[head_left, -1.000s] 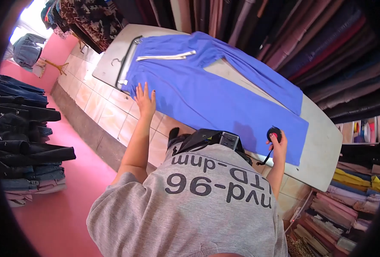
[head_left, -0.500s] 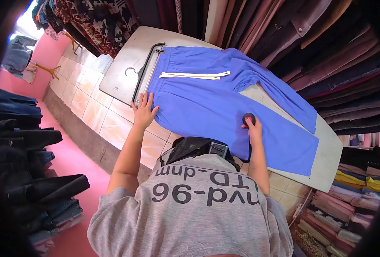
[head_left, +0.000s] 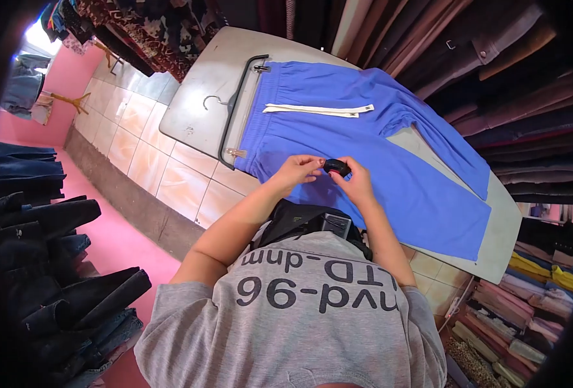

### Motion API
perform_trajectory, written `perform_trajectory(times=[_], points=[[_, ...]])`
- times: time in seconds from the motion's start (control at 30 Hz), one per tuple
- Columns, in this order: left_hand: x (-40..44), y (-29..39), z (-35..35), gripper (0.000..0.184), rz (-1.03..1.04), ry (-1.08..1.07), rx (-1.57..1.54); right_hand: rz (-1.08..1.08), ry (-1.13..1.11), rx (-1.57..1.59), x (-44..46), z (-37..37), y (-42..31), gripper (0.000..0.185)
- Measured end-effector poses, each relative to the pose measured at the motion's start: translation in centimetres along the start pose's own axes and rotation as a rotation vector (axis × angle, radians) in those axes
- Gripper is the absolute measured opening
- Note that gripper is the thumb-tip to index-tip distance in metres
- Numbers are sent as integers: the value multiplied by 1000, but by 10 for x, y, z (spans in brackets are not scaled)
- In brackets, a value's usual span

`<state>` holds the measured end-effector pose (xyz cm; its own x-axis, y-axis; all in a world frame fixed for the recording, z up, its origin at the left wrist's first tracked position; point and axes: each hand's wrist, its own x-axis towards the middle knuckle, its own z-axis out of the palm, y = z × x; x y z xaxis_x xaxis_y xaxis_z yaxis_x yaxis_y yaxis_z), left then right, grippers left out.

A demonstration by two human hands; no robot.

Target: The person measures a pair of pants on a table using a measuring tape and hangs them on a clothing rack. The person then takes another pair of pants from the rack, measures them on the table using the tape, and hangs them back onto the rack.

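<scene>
Blue drawstring trousers (head_left: pixel 364 161) lie flat on a light table, their waistband clipped to a black hanger (head_left: pixel 233 107). Over the near leg, my right hand (head_left: pixel 356 183) grips a small round black tape measure (head_left: pixel 335 167) with a touch of red on it. At its left edge the fingertips of my left hand (head_left: pixel 297 173) are pinched together, touching it; any tape drawn out is too small to see. A pale drawstring (head_left: pixel 318 110) lies loose across the top of the trousers.
The table (head_left: pixel 196 71) has rounded edges close to my body. Hanging trousers (head_left: pixel 487 71) crowd its far right side, and folded clothes (head_left: pixel 512 310) are stacked at the lower right. Dark jeans (head_left: pixel 73 297) hang at the left by a pink floor. I wear a black waist bag (head_left: pixel 293 223).
My left hand has left the waistband and come right to the tape measure. My right hand has brought the tape measure left and up, toward the middle of the trousers.
</scene>
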<state>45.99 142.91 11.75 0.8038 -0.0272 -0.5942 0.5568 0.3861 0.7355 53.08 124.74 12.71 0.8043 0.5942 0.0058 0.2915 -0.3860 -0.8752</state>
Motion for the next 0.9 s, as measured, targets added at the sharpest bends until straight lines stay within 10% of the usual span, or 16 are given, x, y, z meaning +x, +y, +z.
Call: perform_trajectory(times=[0.27, 0.33, 0.4, 0.7, 0.9], points=[[0, -7, -61, 22, 59, 159, 135, -132, -69, -164, 16, 33, -21, 24], [3, -2, -91, 14, 433, 477, 669, -99, -34, -212, 18, 40, -16, 25], [-13, 25, -100, 13, 380, 826, 853, -64, -12, -236, 19, 44, -8, 25], [1, 12, -125, 10, 551, 1241, 1336, -6, 23, -268, 21, 66, 8, 25], [-4, -3, -140, 19, 594, 1002, 1667, 7, 41, -284, 21, 69, 9, 25]])
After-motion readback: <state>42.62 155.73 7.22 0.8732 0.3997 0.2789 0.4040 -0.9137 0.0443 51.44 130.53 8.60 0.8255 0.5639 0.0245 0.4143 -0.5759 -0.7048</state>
